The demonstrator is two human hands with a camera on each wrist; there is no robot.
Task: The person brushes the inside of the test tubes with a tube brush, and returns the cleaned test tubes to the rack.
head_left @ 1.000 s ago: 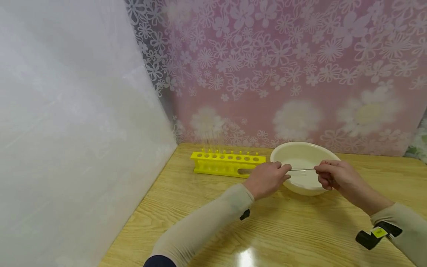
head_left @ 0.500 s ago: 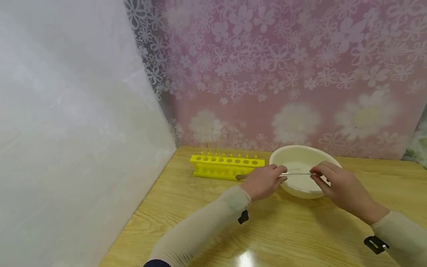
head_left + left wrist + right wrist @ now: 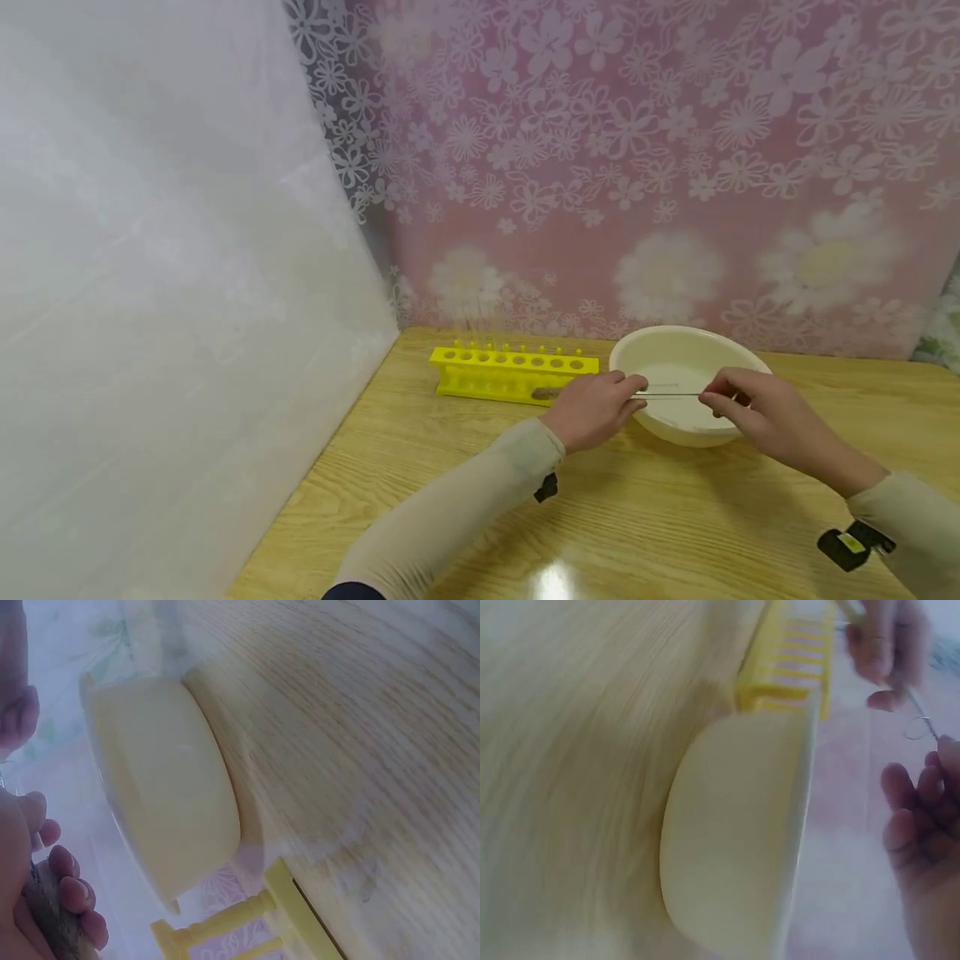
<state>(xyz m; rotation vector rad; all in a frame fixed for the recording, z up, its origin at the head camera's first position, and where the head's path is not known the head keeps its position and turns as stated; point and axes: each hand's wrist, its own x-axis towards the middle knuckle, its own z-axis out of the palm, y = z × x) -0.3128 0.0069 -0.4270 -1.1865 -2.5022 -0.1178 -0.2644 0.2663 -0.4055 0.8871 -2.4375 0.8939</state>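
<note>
Over the cream basin (image 3: 693, 435), my left hand (image 3: 596, 410) grips a clear glass test tube (image 3: 917, 727) that lies nearly level. A test tube brush has its brown bristles (image 3: 546, 392) showing left of that hand, apparently inside the tube. In the left wrist view the fingers curl round the tube over dark bristles (image 3: 56, 911). My right hand (image 3: 768, 421) pinches the brush's thin wire handle (image 3: 686, 395) between thumb and forefinger. The right wrist view has the wire leaving the tube's round mouth, close to the right fingertips.
A yellow test tube rack (image 3: 517, 360) stands at the back, left of the basin. Several clear tubes (image 3: 480, 321) stand upright at its left end. White sheeting (image 3: 187, 292) hangs on the left and a flowered pink curtain (image 3: 570, 208) behind the wooden table (image 3: 465, 467).
My right hand has turned and come slightly nearer the left hand, still pinching the wire. The left hand keeps its grip on the tube and has barely shifted.
</note>
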